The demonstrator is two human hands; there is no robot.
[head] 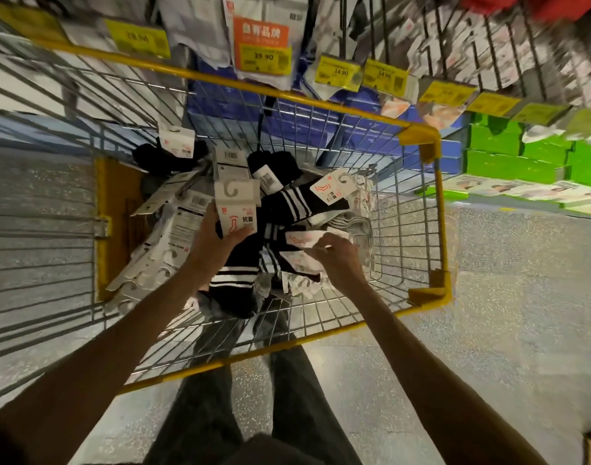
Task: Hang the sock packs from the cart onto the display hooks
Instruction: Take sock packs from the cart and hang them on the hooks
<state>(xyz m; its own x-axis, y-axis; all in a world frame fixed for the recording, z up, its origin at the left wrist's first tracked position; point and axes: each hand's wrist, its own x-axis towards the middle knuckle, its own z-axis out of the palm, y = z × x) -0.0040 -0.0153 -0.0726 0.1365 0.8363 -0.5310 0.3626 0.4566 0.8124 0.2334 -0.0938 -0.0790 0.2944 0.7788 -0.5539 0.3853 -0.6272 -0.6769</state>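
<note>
Your left grip (217, 241) curls round a sock pack (237, 213) held just above the heap in the wire cart (442, 213). Its white card header has a hook cut-out and an orange sock outline, with black, white-striped socks below. Your right grip (337, 260) pinches the white card of a second pack (304, 238) lying on the heap. Other packs (160, 256) lie jumbled in the cart, some showing barcodes. Beyond the cart's yellow rim, yellow price tags (265, 58) hang on the display.

Dim store light, blurred, warped frame edges.
</note>
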